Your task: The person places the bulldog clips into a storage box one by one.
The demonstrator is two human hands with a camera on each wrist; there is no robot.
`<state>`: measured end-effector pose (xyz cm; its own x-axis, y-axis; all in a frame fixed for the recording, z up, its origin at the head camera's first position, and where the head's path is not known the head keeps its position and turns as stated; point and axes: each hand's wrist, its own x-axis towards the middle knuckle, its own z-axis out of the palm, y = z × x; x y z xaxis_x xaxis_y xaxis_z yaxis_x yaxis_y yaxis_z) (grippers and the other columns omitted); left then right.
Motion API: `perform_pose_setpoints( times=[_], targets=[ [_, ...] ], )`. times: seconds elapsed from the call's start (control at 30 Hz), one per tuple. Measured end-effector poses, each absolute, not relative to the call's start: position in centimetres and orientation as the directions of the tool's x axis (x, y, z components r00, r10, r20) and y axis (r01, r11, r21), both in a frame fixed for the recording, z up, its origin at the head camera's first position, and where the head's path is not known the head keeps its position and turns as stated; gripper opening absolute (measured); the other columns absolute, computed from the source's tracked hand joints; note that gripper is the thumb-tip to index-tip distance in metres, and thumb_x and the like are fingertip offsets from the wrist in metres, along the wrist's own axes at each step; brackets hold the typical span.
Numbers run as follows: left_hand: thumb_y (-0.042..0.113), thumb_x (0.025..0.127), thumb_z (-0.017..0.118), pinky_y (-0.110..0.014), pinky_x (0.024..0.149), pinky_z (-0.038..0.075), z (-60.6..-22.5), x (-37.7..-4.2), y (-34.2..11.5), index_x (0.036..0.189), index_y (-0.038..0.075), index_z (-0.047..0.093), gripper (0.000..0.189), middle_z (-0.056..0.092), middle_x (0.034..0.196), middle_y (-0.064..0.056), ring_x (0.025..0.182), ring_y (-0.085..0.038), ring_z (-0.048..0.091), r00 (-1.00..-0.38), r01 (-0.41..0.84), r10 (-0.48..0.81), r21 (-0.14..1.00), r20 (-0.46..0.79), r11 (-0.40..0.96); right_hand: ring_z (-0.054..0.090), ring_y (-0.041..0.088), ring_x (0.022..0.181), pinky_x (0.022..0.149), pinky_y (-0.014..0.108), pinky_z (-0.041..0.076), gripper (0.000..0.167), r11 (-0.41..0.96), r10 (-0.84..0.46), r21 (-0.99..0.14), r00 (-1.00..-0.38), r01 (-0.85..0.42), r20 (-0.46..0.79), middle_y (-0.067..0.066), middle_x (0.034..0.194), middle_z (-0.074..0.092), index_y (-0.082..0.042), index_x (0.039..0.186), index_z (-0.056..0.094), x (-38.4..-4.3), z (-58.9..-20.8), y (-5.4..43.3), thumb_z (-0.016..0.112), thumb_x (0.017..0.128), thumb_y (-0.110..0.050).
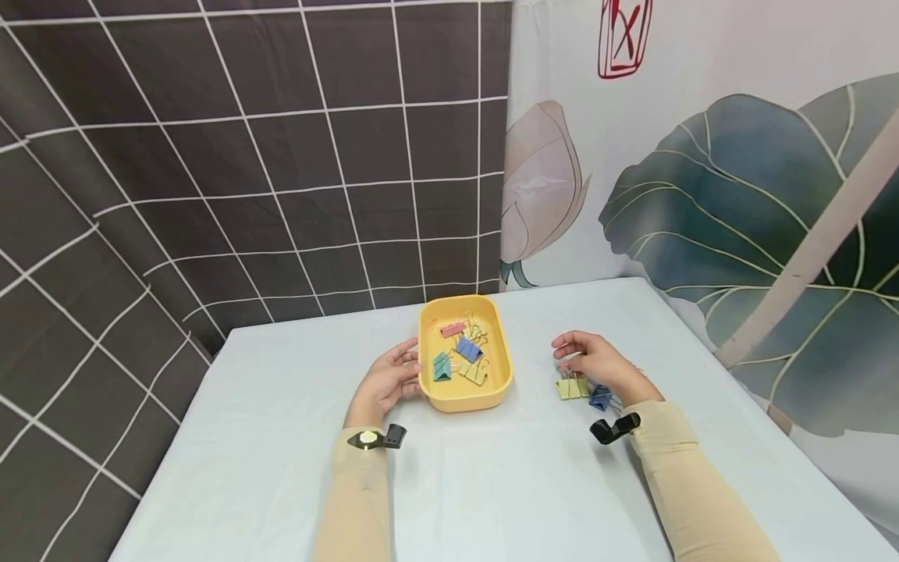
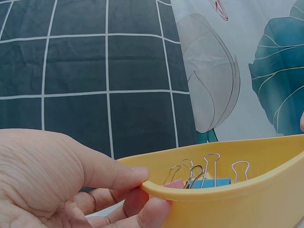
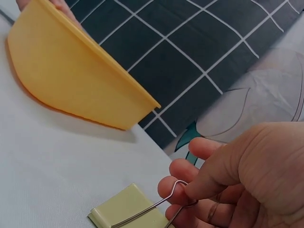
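- Counter (image 1: 492,488), white.
- Yellow tray (image 1: 467,403), clips (image 1: 468,349) inside.
- Left hand (image 1: 386,378), pinching its rim.
- Right hand (image 1: 604,365), pinching a wire handle (image 3: 154,205), clear only from its wrist.
- Yellow clip (image 1: 572,389) thus held, right of tray.
- Blue clip (image 1: 600,397) beside, head view only.

"What's the tray (image 1: 467,403) made of?"
"It looks like smooth plastic, mostly matt."
"And this binder clip (image 3: 124,201)?"
"It looks like smooth metal, with shiny wire handles (image 3: 142,212)."
"The tablecloth (image 1: 281,382)?"
"Dull, finely woven cloth."
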<state>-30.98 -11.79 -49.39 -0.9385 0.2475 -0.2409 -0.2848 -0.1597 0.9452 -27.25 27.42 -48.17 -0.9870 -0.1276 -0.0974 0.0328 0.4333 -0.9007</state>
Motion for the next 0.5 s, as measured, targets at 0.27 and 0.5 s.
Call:
perform_pose_setpoints(
  times=[0.27,0.5],
  targets=[
    [-0.008,0.095,0.058,-0.028,0.066,0.062,-49.34,-30.95,-11.80,0.151,0.012,0.046,0.061,0.049,0.132,-0.017,0.089,-0.021,0.064,-0.936,-0.296,0.244,0.942,-0.253,-0.161,0.063,0.024,0.089,0.074,0.031,0.056,0.041,0.450,-0.111,-0.893,-0.992,0.005,-0.061,0.020,0.114,0.062,0.008,0.130,0.053,-27.33,-48.09,27.34,0.049,0.090,0.013],
    [-0.007,0.095,0.058,-0.028,0.067,0.062,-49.48,-31.00,-11.85,0.151,0.013,0.046,0.061,0.049,0.133,-0.018,0.090,-0.021,0.064,-0.937,-0.291,0.248,0.943,-0.246,-0.164,0.065,0.024,0.092,0.077,0.031,0.057,0.040,0.438,-0.065,-0.899,-0.997,0.007,-0.040,0.020,0.118,0.062,0.006,0.132,0.054,-27.27,-47.50,27.29,0.048,0.092,0.011]
  ],
)
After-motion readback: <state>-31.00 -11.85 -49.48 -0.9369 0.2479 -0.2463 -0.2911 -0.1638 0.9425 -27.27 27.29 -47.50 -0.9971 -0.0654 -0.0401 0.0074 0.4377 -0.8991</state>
